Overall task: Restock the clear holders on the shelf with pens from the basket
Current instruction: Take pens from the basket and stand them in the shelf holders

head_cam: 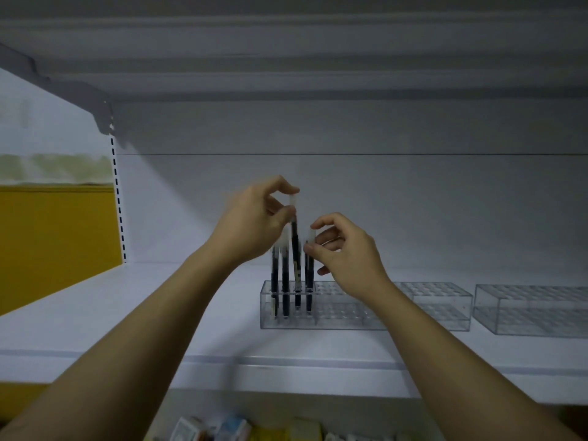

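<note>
While both hands work over the leftmost holder, the scene reads as follows:

Left fingers (pixel 286 214): the left hand (pixel 254 224) pinches the pale cap end of a raised pen (pixel 296 249), thumb and forefinger closed on it; its lower tip already sits in a hole of the rack.
Right fingers (pixel 310 248): the right hand (pixel 346 256) closes lightly on the top of the rightmost standing pen (pixel 309 278), steadying it.
Step in hand: seating the raised pen; I judge it best kept upright and lowered straight down until it bottoms out, the right hand keeping the neighbour from tipping; a slanted push could jam it against the grid.
Pens: four dark pens counted in the first holder (pixel 318 316), all at its left end; blur may hide another.
Holders: three clear holders in a row on the shelf (pixel 127 313); the middle holder (pixel 445 310) and the right holder (pixel 534 313) look empty.
Basket: not in view; only blurred packets (pixel 222 429) show below the shelf edge.
</note>
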`<act>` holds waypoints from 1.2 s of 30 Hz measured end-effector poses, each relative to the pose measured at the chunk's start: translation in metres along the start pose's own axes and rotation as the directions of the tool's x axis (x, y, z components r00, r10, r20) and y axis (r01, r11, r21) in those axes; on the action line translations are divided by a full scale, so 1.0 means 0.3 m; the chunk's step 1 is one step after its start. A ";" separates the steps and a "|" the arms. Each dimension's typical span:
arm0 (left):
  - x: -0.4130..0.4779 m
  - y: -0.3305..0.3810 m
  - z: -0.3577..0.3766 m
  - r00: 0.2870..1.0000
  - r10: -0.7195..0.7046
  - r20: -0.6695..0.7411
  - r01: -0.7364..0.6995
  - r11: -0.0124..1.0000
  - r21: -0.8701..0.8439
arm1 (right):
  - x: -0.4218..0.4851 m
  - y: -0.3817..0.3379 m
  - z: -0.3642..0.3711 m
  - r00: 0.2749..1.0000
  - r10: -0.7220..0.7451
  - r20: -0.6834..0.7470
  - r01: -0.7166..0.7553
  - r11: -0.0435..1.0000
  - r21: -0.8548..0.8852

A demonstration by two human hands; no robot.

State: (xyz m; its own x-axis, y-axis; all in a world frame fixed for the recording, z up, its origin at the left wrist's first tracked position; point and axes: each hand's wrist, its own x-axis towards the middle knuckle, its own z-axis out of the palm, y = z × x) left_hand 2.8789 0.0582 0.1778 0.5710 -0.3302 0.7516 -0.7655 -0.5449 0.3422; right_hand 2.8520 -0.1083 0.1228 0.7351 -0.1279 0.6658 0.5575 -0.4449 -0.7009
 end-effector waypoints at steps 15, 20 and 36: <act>-0.034 -0.033 0.082 0.989 -0.092 0.113 0.072 0.982 0.173 | -0.043 0.015 -0.026 0.994 0.044 0.096 -0.026 0.983 -0.180; -0.048 -0.032 0.071 0.990 -0.066 0.125 0.044 0.984 0.174 | -0.055 0.015 -0.027 0.993 0.030 0.112 -0.002 0.970 -0.243; -0.361 0.123 0.065 0.981 0.192 0.042 -0.196 0.952 0.235 | -0.339 -0.054 -0.182 0.999 -0.047 0.022 0.052 0.886 -0.460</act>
State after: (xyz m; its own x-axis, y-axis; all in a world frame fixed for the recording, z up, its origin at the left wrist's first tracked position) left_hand 2.7946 0.0589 0.0982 0.4254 -0.4603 0.7792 -0.7712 -0.6349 0.0460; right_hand 2.7472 -0.1367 0.0804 0.7162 -0.0874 0.6924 0.3550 -0.8086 -0.4692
